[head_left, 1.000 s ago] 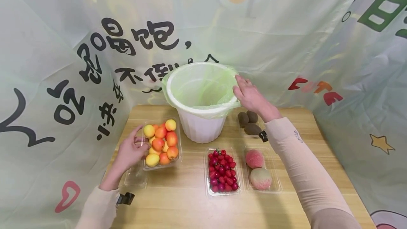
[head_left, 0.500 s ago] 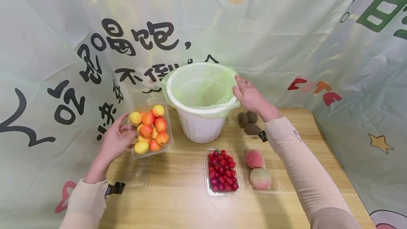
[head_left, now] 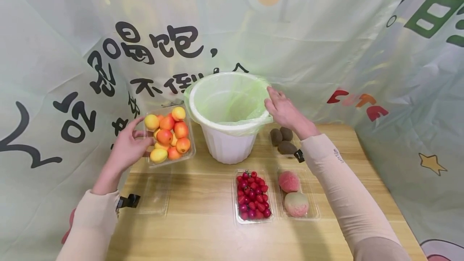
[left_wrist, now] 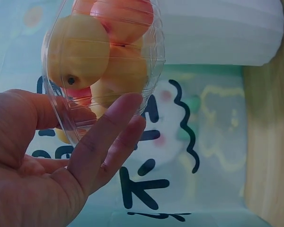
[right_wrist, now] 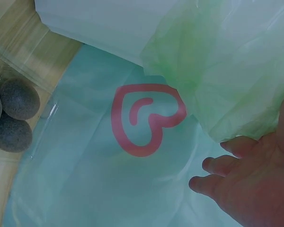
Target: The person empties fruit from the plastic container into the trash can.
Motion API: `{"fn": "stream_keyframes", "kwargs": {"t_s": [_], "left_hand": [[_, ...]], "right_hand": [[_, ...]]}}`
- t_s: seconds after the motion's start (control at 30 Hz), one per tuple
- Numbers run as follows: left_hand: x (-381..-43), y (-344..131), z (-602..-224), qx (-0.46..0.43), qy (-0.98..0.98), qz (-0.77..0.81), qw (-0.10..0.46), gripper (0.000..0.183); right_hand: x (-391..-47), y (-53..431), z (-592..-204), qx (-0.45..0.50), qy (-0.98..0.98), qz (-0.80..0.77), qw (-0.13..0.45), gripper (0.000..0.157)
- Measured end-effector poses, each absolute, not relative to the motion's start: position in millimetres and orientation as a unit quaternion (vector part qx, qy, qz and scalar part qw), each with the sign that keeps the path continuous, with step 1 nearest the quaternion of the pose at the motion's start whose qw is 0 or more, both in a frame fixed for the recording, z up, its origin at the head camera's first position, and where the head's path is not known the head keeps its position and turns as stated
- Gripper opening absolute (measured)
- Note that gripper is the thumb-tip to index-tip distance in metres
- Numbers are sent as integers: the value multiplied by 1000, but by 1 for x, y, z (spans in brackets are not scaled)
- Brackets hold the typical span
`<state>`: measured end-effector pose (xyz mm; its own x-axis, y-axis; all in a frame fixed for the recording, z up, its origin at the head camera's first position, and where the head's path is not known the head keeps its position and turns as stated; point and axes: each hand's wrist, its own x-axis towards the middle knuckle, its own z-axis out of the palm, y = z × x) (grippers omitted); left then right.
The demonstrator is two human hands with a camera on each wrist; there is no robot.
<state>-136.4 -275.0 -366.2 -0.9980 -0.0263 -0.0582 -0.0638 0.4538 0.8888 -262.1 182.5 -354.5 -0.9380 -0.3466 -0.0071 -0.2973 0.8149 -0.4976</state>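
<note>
My left hand (head_left: 127, 148) grips the left side of a clear plastic box (head_left: 192, 148) full of yellow and orange-red fruits (head_left: 164, 137). The box hangs tilted above the table, left of a white bucket (head_left: 230, 148). In the left wrist view, the thumb and fingers hold its ribbed wall (left_wrist: 155, 52) from either side. A thin green bag (head_left: 253, 96) lines the bucket and folds over its rim. My right hand (head_left: 288, 112) rests on the bucket's right rim with its fingers stretched out; in the right wrist view the fingers (right_wrist: 217, 165) lie close beside the bag.
Several small red fruits (head_left: 251, 196) fill a clear box in front of the bucket. Beside it, two peach-like fruits (head_left: 296, 204) sit in another box. Brown kiwi-like fruits (head_left: 286, 147) lie under the right forearm. A clear plastic container (head_left: 154, 196) lies front left; printed cloth (head_left: 308, 43) surrounds the table.
My left hand has moved left and then away from me, lifting the box of yellow and orange fruits higher and further from the table. The right hand stays on the bucket rim.
</note>
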Motion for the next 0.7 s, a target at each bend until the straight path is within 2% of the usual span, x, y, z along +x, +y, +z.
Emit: {"fn": "stream_keyframes", "kwargs": {"t_s": [0.7], "left_hand": [[-169, -263, -332, -21, 855, 518, 14, 86]], "right_hand": [[-262, 183, -356, -167, 950, -258, 53, 69]]}}
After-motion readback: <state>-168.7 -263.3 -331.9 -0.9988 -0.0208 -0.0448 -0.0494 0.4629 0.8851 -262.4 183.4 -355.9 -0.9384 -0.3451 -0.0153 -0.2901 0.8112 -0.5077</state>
